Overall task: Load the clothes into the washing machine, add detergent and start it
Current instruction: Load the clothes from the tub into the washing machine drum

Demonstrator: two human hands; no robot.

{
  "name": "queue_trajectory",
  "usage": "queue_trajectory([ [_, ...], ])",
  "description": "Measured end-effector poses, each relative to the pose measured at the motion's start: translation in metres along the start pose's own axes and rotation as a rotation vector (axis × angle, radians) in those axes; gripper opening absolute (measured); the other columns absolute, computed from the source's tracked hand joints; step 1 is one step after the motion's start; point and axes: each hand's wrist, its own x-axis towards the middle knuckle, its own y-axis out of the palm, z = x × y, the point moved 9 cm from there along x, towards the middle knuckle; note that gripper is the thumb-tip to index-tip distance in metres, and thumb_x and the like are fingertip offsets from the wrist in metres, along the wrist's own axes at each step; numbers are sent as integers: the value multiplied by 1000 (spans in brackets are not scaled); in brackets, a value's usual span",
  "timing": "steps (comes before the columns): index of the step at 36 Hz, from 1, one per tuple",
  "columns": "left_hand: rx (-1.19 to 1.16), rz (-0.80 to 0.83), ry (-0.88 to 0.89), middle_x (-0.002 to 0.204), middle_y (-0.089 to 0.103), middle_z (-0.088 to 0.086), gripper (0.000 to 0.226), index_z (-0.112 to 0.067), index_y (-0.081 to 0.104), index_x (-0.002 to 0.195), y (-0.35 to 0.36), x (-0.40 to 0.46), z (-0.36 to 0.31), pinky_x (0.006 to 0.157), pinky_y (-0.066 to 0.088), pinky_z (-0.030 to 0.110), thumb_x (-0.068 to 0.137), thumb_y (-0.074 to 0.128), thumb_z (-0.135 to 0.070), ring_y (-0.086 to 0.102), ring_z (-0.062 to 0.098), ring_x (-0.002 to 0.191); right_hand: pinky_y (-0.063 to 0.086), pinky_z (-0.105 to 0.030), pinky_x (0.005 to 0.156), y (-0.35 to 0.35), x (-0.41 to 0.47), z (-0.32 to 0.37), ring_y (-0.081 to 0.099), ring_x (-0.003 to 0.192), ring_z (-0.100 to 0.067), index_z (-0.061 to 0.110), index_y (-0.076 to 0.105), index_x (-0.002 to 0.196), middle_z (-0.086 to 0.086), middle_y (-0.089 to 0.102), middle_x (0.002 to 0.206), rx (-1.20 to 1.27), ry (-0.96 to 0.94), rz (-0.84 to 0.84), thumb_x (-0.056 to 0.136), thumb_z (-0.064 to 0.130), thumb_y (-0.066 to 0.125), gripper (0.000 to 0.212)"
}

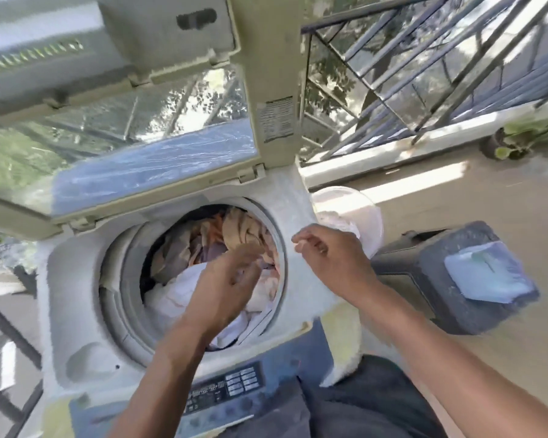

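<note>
A top-loading washing machine (76, 311) stands in front of me with its lid (133, 121) raised. Its round drum holds a heap of clothes (209, 248), tan and orange pieces at the back and white cloth at the front. My left hand (228, 289) hovers over the drum with the fingers spread, blurred by motion, holding nothing that I can make out. My right hand (326, 251) is over the drum's right rim, fingers loosely curled and apart, with nothing in it. The control panel (222, 390) lies at the machine's near edge.
A white bucket (361, 210) with some pale cloth sits behind the machine's right corner. A dark plastic stool (431, 279) at the right carries a light blue packet (487, 273). A metal railing (424, 74) and a potted plant (510, 140) line the balcony edge.
</note>
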Motion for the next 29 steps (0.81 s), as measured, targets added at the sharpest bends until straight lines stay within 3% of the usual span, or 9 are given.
queue_trajectory([
  [3, -12, -2, 101, 113, 76, -22, 21, -35, 73, 122, 17, 11, -44, 91, 61, 36, 106, 60, -30, 72, 0, 102, 49, -10, 73, -47, 0, -19, 68, 82, 6, 32, 76, 96, 26, 73, 91, 72, 3, -129, 91, 32, 63, 15],
  [7, 69, 20, 233, 110, 76, -23, 20, -39, 72, 120, 47, 35, -103, 86, 60, 33, 107, 58, -34, 71, -2, 98, 59, -30, 75, -86, 2, -74, 71, 77, -4, 30, 77, 93, 13, 77, 82, 86, 108, -195, 91, 24, 67, 12],
  [12, 174, 139, 290, 109, 75, -16, 22, -38, 71, 121, 102, 83, -154, 87, 59, 36, 106, 55, -33, 69, 2, 98, 55, -25, 68, -106, 12, -155, 68, 72, 2, 36, 74, 92, 23, 73, 79, 83, 246, -168, 88, 27, 65, 13],
  [15, 253, 226, 243, 109, 75, -13, 23, -33, 71, 123, 143, 120, -164, 91, 57, 38, 105, 58, -30, 70, 9, 99, 55, -21, 71, -108, 28, -199, 67, 74, 4, 30, 76, 92, 23, 73, 81, 58, 311, -107, 92, 18, 67, 15],
  [17, 357, 306, 188, 113, 75, -11, 25, -32, 69, 127, 174, 147, -160, 94, 55, 39, 104, 58, -34, 69, 15, 104, 45, -7, 65, -109, 41, -225, 63, 74, 6, 32, 74, 92, 24, 71, 82, -1, 353, -47, 93, 18, 63, 18],
  [18, 405, 357, 144, 117, 74, -10, 27, -33, 67, 129, 190, 160, -154, 96, 54, 39, 104, 57, -37, 68, 17, 107, 42, -7, 62, -109, 48, -237, 61, 74, 3, 33, 74, 94, 21, 70, 83, -34, 374, -5, 94, 19, 62, 19],
  [22, 525, 560, -62, 133, 70, -5, 35, -34, 61, 138, 252, 208, -117, 104, 50, 37, 105, 53, -44, 63, 21, 122, 50, -34, 65, -105, 80, -283, 67, 83, -23, 17, 71, 96, 0, 74, 88, -169, 386, 148, 98, 20, 58, 14],
  [25, 577, 653, -181, 142, 66, 0, 40, -32, 58, 142, 293, 234, -81, 110, 46, 39, 105, 52, -46, 58, 25, 131, 43, -33, 65, -94, 105, -320, 67, 86, -27, 18, 73, 99, -4, 74, 92, -230, 398, 261, 98, 19, 53, 20],
  [29, 553, 700, -312, 143, 65, 4, 38, -30, 61, 139, 330, 261, -33, 107, 48, 35, 104, 54, -43, 60, 27, 129, 44, -34, 67, -70, 140, -376, 67, 93, -32, 21, 67, 95, -6, 74, 99, -259, 430, 363, 95, 19, 50, 18],
])
